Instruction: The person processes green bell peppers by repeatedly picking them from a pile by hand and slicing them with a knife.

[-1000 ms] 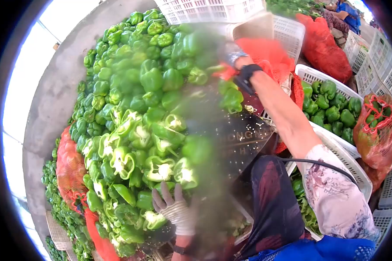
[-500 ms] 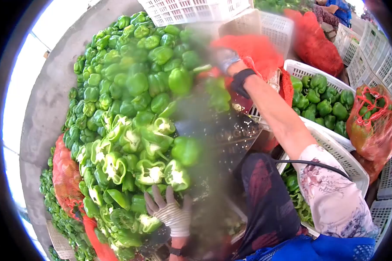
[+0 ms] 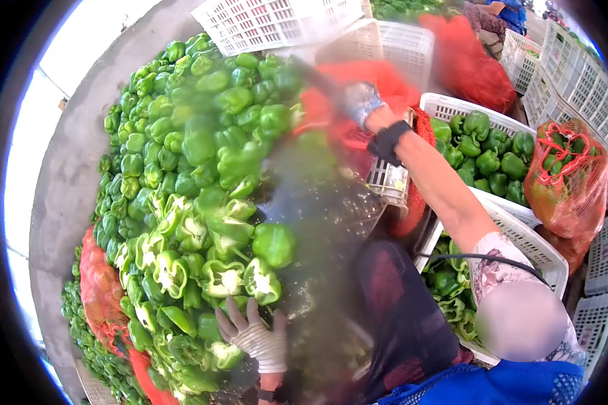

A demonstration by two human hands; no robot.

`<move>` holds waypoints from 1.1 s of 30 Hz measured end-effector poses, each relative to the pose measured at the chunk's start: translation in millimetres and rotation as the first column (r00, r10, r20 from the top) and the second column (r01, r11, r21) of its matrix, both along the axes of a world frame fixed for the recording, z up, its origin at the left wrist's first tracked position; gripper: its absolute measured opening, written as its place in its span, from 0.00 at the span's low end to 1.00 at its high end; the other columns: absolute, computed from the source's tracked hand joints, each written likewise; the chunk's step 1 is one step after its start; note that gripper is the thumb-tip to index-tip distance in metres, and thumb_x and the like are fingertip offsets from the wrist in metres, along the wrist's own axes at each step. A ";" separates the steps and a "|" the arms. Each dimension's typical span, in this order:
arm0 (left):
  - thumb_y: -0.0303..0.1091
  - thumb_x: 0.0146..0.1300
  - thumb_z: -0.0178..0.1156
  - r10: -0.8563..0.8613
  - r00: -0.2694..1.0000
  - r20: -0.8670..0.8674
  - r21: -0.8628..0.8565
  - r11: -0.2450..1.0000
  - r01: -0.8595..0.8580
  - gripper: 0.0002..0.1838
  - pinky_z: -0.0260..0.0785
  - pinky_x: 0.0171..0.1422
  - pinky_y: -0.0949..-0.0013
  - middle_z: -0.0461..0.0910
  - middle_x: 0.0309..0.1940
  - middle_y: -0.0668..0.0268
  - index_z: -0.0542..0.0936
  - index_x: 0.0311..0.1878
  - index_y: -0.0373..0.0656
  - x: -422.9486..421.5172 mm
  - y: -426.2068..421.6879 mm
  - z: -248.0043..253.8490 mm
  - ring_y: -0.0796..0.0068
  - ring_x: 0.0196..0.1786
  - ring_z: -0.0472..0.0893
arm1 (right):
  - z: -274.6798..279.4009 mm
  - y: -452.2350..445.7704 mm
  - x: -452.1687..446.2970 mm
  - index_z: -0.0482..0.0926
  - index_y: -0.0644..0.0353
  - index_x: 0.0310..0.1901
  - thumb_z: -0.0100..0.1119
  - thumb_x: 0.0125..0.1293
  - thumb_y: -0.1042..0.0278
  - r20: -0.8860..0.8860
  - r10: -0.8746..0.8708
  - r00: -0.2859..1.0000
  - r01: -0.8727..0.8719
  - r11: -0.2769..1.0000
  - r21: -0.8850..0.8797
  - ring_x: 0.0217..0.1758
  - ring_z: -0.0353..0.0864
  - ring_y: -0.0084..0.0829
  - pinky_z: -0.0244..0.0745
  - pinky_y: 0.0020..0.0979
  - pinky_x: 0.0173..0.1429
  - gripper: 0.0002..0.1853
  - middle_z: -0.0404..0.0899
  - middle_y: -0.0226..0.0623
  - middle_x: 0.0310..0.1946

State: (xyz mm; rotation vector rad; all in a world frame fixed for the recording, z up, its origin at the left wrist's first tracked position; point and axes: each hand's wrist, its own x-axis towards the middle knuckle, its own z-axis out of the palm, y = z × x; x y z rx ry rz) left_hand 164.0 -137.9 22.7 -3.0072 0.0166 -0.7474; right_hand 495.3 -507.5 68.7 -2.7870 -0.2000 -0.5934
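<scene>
My left hand (image 3: 260,341), in a pale glove with grey fingertips, rests with spread fingers at the near edge of the pepper pile. Just beyond its fingers lie a cut green pepper half (image 3: 262,281) and another half (image 3: 223,278), white cores showing. A whole green pepper (image 3: 273,245) sits a little farther off. Stretched forward, my gloved right hand (image 3: 362,102) is closed beside a red mesh bag (image 3: 385,77). A dark, blurred long shape (image 3: 315,75) extends from it toward the upper left; I cannot make out what it is.
Green peppers (image 3: 148,142) are heaped against a concrete wall (image 3: 54,175). On the right stand a white crate of peppers (image 3: 490,155), a filled mesh bag (image 3: 567,182) and stacked crates (image 3: 581,61). Another person (image 3: 513,15) sits at the back. Smears blur the middle.
The view has shifted slightly, moving most of the scene left. My right hand has drawn a little to the right. My left hand stays beside the same cut peppers, fingers spread.
</scene>
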 end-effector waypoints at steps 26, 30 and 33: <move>0.45 0.49 0.70 -0.005 1.000 0.014 0.015 1.000 0.005 0.29 0.53 0.74 0.39 0.64 0.72 0.58 0.79 0.56 0.49 0.5 4.8 -3.0 0.41 0.74 0.58 | 0.9 31.9 -5.1 0.83 0.58 0.44 0.55 0.66 0.63 0.164 0.205 0.965 -0.190 0.976 -0.101 0.41 0.85 0.47 0.79 0.46 0.48 0.12 0.84 0.48 0.33; 0.44 0.48 0.71 -0.009 0.999 0.032 -0.005 1.000 0.010 0.29 0.52 0.74 0.40 0.64 0.72 0.59 0.80 0.56 0.50 0.5 4.5 -3.0 0.42 0.74 0.58 | 0.6 38.0 -39.1 0.81 0.58 0.50 0.55 0.66 0.62 0.293 0.289 0.911 -0.290 0.956 -0.041 0.39 0.85 0.49 0.79 0.48 0.44 0.14 0.84 0.50 0.33; 0.46 0.48 0.71 -0.023 0.999 0.038 -0.007 1.000 0.023 0.29 0.52 0.73 0.37 0.65 0.70 0.56 0.80 0.55 0.48 0.1 5.7 -2.9 0.40 0.73 0.58 | 4.4 42.6 -67.5 0.79 0.58 0.52 0.54 0.67 0.62 0.250 0.284 0.926 -0.307 0.950 0.058 0.38 0.85 0.51 0.79 0.48 0.42 0.15 0.83 0.50 0.33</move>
